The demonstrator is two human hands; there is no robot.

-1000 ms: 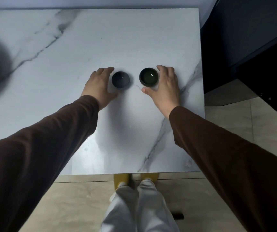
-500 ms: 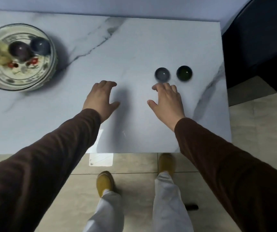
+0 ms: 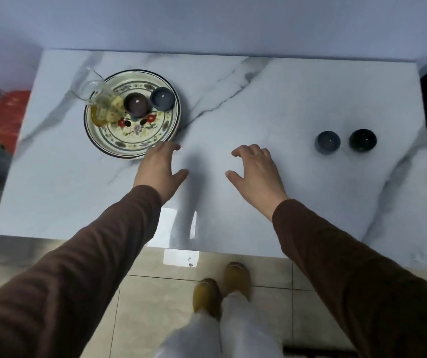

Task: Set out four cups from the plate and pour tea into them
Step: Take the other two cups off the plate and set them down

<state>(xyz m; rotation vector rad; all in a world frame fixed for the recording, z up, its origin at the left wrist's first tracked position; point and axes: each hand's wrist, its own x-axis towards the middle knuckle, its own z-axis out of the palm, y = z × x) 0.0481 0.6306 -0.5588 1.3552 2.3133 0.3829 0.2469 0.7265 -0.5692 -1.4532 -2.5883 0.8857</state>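
Head view, left to right: a glass pitcher (image 3: pixel 96 99) of tea and two cups, purple (image 3: pixel 136 104) and blue (image 3: pixel 162 98), wait on the floral plate (image 3: pixel 140 146). The left hand (image 3: pixel 159 169) hangs beside its rim and the right hand (image 3: pixel 256 169) over the bench (image 3: pixel 284 99), each grip loose, holding nothing. Two cups, grey-blue (image 3: pixel 328 142) and dark (image 3: pixel 362 140), stand paired at right, likely starting the serving row. No writing is readable.

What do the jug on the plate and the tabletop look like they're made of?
The jug looks like clear glass: the plate shows through it, with yellowish liquid inside. The tabletop looks like polished marble or an imitation: white with grey veins and glossy reflections.
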